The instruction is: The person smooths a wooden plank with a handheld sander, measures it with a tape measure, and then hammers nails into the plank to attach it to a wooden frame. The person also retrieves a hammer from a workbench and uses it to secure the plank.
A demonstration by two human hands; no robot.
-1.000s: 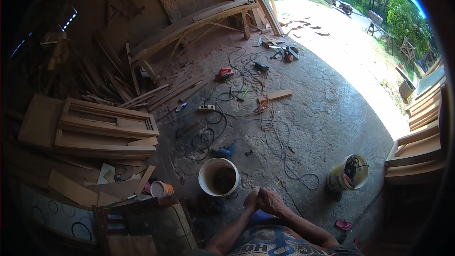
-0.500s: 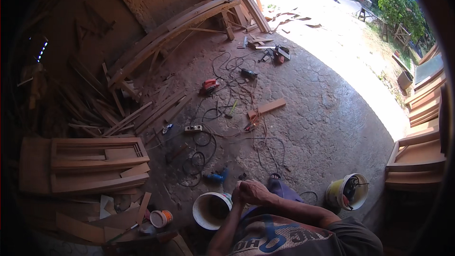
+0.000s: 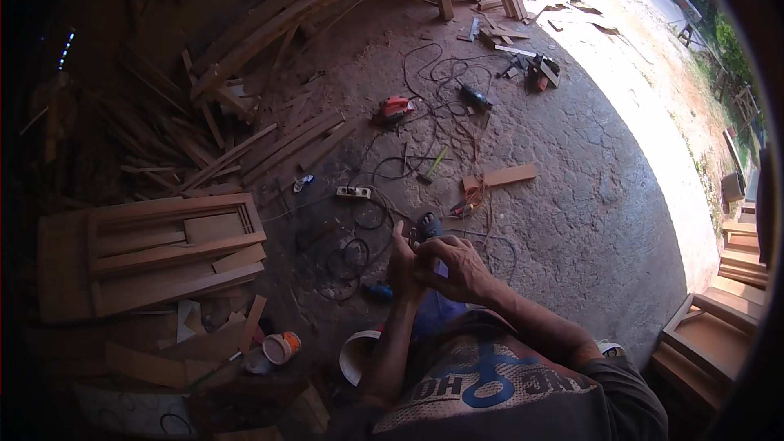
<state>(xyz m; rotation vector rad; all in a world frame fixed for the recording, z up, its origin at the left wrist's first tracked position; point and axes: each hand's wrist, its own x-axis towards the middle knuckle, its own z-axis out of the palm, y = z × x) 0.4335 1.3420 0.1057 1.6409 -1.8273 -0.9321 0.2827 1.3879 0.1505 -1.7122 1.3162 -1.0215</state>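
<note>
Concrete floor (image 3: 588, 220) filled the view, littered with cables and offcuts. Landmark: wooden door frame (image 3: 163, 249) lying flat on it. Behind the frame, up and right of it, long planks (image 3: 327, 0) leaned in a stack. Right of the frame, mid-floor, sat a white power strip (image 3: 354, 193); further up-right a red power tool (image 3: 394, 109). A short board (image 3: 508, 175) lay well right of the frame, past the strip. Below-right of the frame: white bucket (image 3: 356, 357), partly hidden by the forearm, and a small orange-capped can (image 3: 282, 348) just beside the frame's lower corner.

Hands were raised together right of the frame. Right hand (image 3: 457, 265) curled over the left hand (image 3: 404, 265), fingers pressed together. Couldn't tell if anything was pinched between them.
</note>
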